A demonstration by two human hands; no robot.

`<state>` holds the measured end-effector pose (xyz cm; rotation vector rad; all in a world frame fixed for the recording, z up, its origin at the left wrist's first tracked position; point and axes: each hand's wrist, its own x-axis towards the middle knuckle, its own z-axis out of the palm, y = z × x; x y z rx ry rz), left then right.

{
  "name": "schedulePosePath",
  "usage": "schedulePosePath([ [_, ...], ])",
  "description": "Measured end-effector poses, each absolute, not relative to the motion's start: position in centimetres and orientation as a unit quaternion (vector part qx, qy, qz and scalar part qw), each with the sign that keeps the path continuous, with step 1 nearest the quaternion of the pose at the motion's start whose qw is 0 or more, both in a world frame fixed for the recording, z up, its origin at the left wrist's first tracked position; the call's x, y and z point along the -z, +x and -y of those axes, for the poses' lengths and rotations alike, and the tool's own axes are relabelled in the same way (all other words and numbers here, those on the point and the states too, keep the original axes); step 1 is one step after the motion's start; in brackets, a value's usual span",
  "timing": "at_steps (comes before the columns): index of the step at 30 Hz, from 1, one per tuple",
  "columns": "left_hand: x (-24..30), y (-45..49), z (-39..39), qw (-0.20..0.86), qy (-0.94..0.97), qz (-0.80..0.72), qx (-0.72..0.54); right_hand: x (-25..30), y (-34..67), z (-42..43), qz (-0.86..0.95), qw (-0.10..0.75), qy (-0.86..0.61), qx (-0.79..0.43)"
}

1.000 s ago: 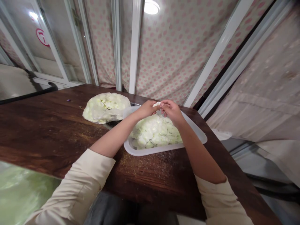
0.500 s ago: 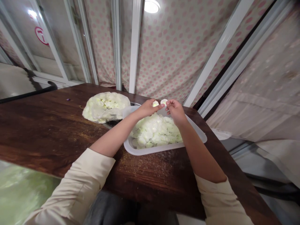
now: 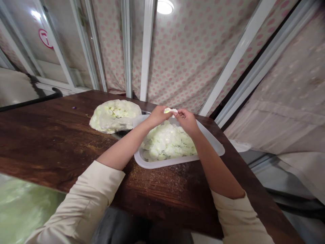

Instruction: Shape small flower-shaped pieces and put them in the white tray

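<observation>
Above the far side of a white plastic tub (image 3: 162,164), my left hand (image 3: 157,116) pinches a small white flower-shaped piece (image 3: 167,110) with ruffled edges. My right hand (image 3: 187,119) meets it from the right, its fingers closed on a second white flower-shaped piece (image 3: 174,110). Both pieces touch or overlap, so their border is hard to make out. Below my hands, a heap of similar white and pale green pieces (image 3: 169,142) fills much of the tub.
A bulging clear plastic bag (image 3: 101,118) of whitish pieces lies left of the tub on the dark wooden table (image 3: 63,135). Another greenish bag (image 3: 22,210) is at the lower left. Glass panels with dotted curtains (image 3: 182,61) stand behind the table.
My right hand has moved slightly left, bringing its white piece against the one in my left hand. Earlier a gap showed between them. Tub and bags have stayed put.
</observation>
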<state>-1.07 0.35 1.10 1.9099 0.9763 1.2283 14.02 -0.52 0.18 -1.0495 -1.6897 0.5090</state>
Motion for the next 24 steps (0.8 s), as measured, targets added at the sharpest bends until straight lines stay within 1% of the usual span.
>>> schedulePosePath([
  [5,-1.1,-1.0,-0.4,0.309,0.715,-0.411,-0.473,-0.2,14.3,0.6,0.722,0.490,-0.450,-0.190],
  [9,-1.0,-1.2,-0.4,0.305,0.710,-0.415,-0.480,-0.1,14.7,0.3,0.723,0.496,-0.450,-0.168],
  [12,-0.7,-1.2,-0.6,0.362,0.691,-0.397,-0.484,0.1,15.0,0.0,0.714,0.512,-0.450,-0.160],
  [15,-0.5,-1.0,-0.9,0.427,0.675,-0.372,-0.474,0.2,15.1,-0.1,0.714,0.509,-0.457,-0.150],
  [19,-0.5,-0.8,-0.9,0.460,0.681,-0.333,-0.462,0.1,15.0,0.2,0.724,0.493,-0.460,-0.145],
  [21,-0.6,-0.9,-0.7,0.452,0.687,-0.326,-0.466,-0.1,14.9,0.4,0.730,0.490,-0.453,-0.146],
  [24,-0.9,-0.9,-0.5,0.396,0.702,-0.348,-0.479,-0.2,14.6,0.7,0.732,0.493,-0.444,-0.155],
])
